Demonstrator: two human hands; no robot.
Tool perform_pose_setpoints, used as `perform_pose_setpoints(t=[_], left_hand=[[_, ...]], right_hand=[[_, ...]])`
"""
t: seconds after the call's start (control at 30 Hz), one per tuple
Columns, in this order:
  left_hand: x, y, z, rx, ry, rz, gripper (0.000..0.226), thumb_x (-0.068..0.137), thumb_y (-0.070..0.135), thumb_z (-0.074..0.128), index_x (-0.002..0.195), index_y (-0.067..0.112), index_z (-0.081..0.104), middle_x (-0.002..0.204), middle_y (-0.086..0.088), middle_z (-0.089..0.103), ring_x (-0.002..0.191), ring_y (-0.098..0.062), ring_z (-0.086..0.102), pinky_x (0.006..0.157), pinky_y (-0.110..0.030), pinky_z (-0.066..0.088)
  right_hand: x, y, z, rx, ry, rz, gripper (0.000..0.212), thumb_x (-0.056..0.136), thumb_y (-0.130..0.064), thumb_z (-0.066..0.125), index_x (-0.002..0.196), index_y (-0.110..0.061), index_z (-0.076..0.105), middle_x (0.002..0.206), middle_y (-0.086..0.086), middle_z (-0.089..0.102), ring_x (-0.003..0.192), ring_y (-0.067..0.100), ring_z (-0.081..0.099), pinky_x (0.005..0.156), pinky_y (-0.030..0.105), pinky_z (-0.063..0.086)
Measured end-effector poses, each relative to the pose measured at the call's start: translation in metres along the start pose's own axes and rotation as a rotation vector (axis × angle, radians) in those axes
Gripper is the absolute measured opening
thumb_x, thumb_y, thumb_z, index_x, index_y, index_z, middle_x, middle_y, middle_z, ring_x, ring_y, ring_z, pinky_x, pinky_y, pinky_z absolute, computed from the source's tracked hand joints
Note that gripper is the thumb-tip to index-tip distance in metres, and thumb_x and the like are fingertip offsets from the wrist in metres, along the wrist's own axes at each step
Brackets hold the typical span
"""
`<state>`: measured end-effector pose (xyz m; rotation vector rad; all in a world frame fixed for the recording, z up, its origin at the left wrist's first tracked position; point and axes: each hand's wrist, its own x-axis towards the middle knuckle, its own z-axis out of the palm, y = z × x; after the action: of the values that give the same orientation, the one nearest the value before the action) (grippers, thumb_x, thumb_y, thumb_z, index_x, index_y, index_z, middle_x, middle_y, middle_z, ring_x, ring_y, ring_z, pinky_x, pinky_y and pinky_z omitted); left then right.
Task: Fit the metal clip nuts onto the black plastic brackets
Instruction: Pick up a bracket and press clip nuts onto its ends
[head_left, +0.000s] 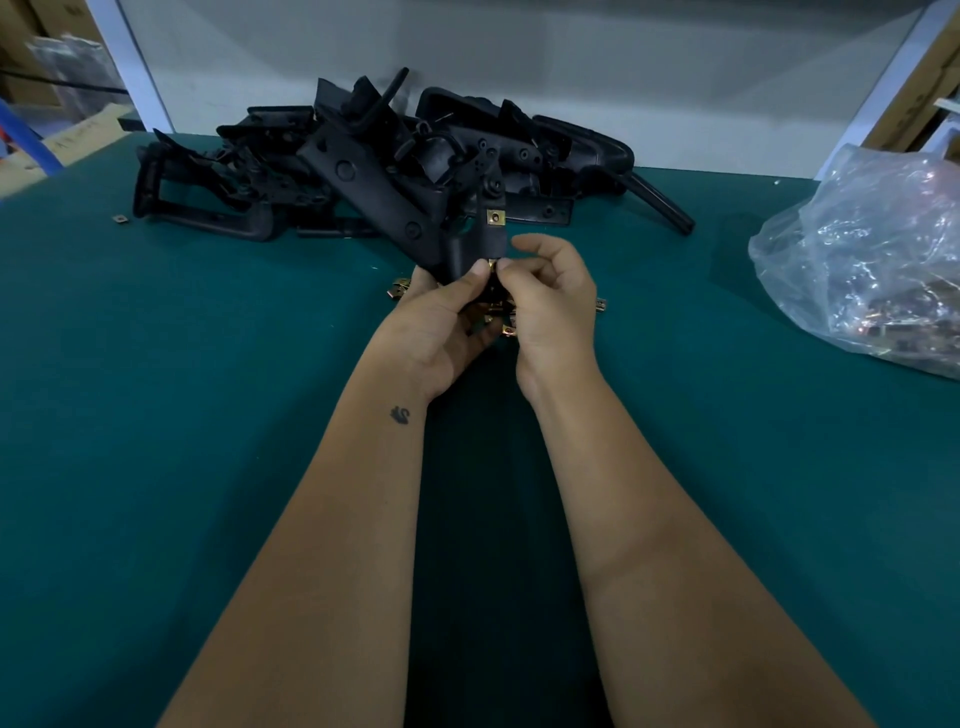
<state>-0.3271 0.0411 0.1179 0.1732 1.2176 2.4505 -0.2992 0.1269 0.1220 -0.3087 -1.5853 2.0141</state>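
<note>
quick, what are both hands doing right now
Left hand: grips the black bracket, thumb on its edge.
Right hand: pinches a metal clip nut against the bracket's edge.

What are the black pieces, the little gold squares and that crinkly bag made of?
Brackets: probably moulded plastic, a dull matte black with rounded moulded edges. Clip nut: looks like thin metal, brassy yellow and shiny, with a hole through it. Bag: clear thin plastic film, wrinkled and glinting under the light.
</note>
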Motion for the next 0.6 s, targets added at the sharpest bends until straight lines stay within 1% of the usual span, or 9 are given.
perform_pose_setpoints(t=[0.13, 0.27, 0.33, 0.37, 0.43, 0.47, 0.53, 0.57, 0.6], left_hand=[[0.003, -0.002, -0.001, -0.054, 0.033, -0.013, 0.02, 0.098, 0.01, 0.056, 0.116, 0.017, 0.053, 0.092, -0.003, 0.072, 0.077, -0.015, 0.07, 0.069, -0.03, 0.058], [0.004, -0.005, -0.001, -0.181, 0.102, -0.048, 0.028, 0.096, 0.013, 0.059, 0.124, 0.013, 0.053, 0.093, -0.005, 0.067, 0.07, -0.012, 0.057, 0.065, -0.025, 0.054], [0.005, -0.005, -0.001, -0.228, 0.14, -0.026, 0.028, 0.097, 0.015, 0.059, 0.123, 0.011, 0.052, 0.089, -0.004, 0.064, 0.066, -0.011, 0.052, 0.064, -0.026, 0.054], [0.004, -0.004, 0.0, -0.254, 0.147, -0.017, 0.027, 0.097, 0.016, 0.059, 0.122, 0.01, 0.052, 0.088, -0.004, 0.063, 0.068, -0.012, 0.053, 0.065, -0.027, 0.056], [0.002, -0.003, 0.001, -0.292, 0.142, -0.021, 0.024, 0.098, 0.017, 0.059, 0.118, 0.006, 0.056, 0.095, -0.008, 0.063, 0.085, -0.019, 0.059, 0.075, -0.032, 0.06], [0.001, -0.002, 0.0, -0.294, 0.147, -0.028, 0.023, 0.098, 0.018, 0.058, 0.116, 0.004, 0.058, 0.101, -0.011, 0.065, 0.095, -0.023, 0.06, 0.082, -0.035, 0.06], [-0.004, -0.001, -0.002, -0.281, 0.171, -0.042, 0.028, 0.099, 0.02, 0.056, 0.121, 0.001, 0.06, 0.119, -0.017, 0.066, 0.106, -0.027, 0.057, 0.097, -0.042, 0.053], [-0.006, 0.0, -0.003, -0.265, 0.178, -0.048, 0.033, 0.1, 0.022, 0.056, 0.124, 0.001, 0.061, 0.126, -0.018, 0.064, 0.108, -0.027, 0.056, 0.102, -0.044, 0.05], [-0.009, 0.002, -0.005, -0.24, 0.176, -0.048, 0.033, 0.1, 0.025, 0.055, 0.124, 0.003, 0.062, 0.125, -0.017, 0.065, 0.107, -0.026, 0.058, 0.101, -0.042, 0.051]], right_hand=[[-0.001, 0.0, 0.0, -0.002, 0.014, -0.013, 0.018, 0.09, 0.0, 0.06, 0.091, -0.018, 0.063, 0.074, -0.003, 0.06, 0.07, 0.005, 0.058, 0.062, 0.018, 0.048], [-0.005, -0.001, 0.004, 0.115, 0.022, 0.069, 0.016, 0.095, -0.006, 0.052, 0.091, -0.016, 0.065, 0.088, 0.007, 0.065, 0.076, 0.018, 0.06, 0.055, 0.02, 0.048], [-0.007, 0.001, 0.006, 0.096, -0.011, 0.062, 0.012, 0.095, -0.007, 0.053, 0.095, -0.01, 0.064, 0.088, 0.009, 0.064, 0.075, 0.022, 0.06, 0.056, 0.02, 0.048], [-0.008, 0.002, 0.006, 0.032, -0.039, 0.031, 0.01, 0.094, -0.007, 0.056, 0.097, -0.008, 0.065, 0.087, 0.008, 0.065, 0.075, 0.022, 0.061, 0.059, 0.02, 0.05], [-0.011, 0.005, 0.007, -0.166, -0.092, -0.044, 0.008, 0.091, -0.009, 0.06, 0.098, -0.009, 0.066, 0.088, 0.005, 0.067, 0.081, 0.019, 0.065, 0.071, 0.024, 0.053], [-0.012, 0.007, 0.007, -0.258, -0.102, -0.075, 0.009, 0.09, -0.011, 0.062, 0.098, -0.011, 0.066, 0.091, 0.004, 0.068, 0.085, 0.018, 0.066, 0.077, 0.027, 0.054], [-0.016, 0.007, 0.007, -0.348, -0.092, -0.12, 0.012, 0.089, -0.013, 0.064, 0.101, -0.012, 0.067, 0.095, 0.003, 0.07, 0.09, 0.016, 0.067, 0.083, 0.031, 0.055], [-0.019, 0.007, 0.006, -0.346, -0.082, -0.132, 0.013, 0.089, -0.012, 0.065, 0.102, -0.011, 0.068, 0.095, 0.003, 0.07, 0.09, 0.013, 0.067, 0.083, 0.029, 0.055], [-0.022, 0.005, 0.004, -0.329, -0.069, -0.14, 0.014, 0.089, -0.012, 0.065, 0.103, -0.01, 0.068, 0.094, 0.001, 0.07, 0.087, 0.007, 0.066, 0.08, 0.023, 0.054]])
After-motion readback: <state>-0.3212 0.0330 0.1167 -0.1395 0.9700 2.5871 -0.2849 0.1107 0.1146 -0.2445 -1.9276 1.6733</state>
